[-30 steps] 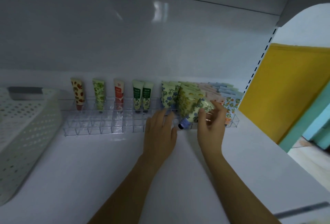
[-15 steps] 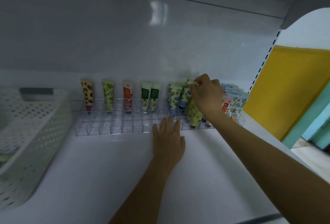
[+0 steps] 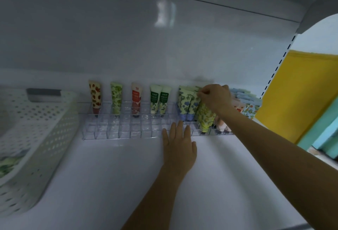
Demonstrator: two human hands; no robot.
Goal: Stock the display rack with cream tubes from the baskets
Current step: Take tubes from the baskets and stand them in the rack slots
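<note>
Right grip (image 3: 215, 96), right of centre in the frame, has its fingers curled, with thumb and forefinger pinched on the top edge of a blue-flowered cream tube (image 3: 194, 104). That tube stands upright, cap down, in the back rows of the clear display rack (image 3: 118, 129), touching a matching blue-flowered tube (image 3: 183, 104) on its left side. Left grip (image 3: 178, 143), at centre frame, lies flat on the white shelf (image 3: 109, 174) with straight fingers. Its fingertips overlap the front edge of the rack, and it holds nothing.

Rack contents, back row, left to right of the frame:
- strawberry-print tube (image 3: 95, 98)
- green leaf-print tube (image 3: 116, 99)
- red tube (image 3: 136, 101)
- two green-label tubes (image 3: 160, 101)

The compartments in front of these hold no tubes. Yellow-green floral tubes (image 3: 205, 118) stand below the right wrist. Peach tubes (image 3: 222, 127) are partly hidden behind the forearm. Pale blue-topped tubes (image 3: 245, 98) fill the far right end of the rack.

A white perforated basket (image 3: 36, 138) sits on the shelf at the left edge of the frame, and green-patterned tubes (image 3: 7, 163), blurred, lie inside it. A yellow panel (image 3: 301, 92) stands at the right of the frame.
</note>
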